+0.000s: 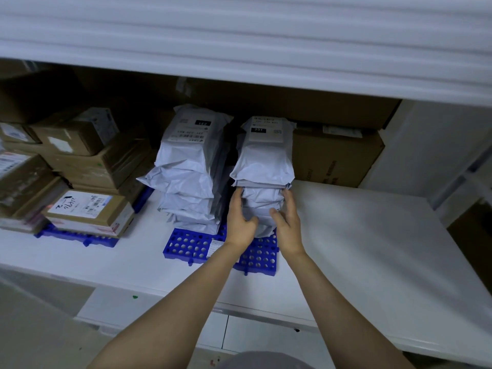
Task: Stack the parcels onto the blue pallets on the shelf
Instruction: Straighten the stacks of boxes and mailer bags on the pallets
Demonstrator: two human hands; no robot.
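Pressing against either side of the right stack of grey parcels [263, 161], the left hand [241, 219] and right hand [286, 222] kept their fingers nearly straight, thumbs in front, grasping nothing. That stack stood on the blue pallet [186, 246] on the white shelf [359, 235], just beside a second parcel stack [190, 166]. Cardboard boxes [87, 155] sat on another pallet [77, 237] at left.

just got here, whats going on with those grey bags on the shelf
A person is handling the right stack of grey parcels, which sits on a blue pallet on the white shelf. The left hand and right hand press its lower parcels from either side, apparently steadying it. A second stack stands beside it, with cardboard boxes farther left.
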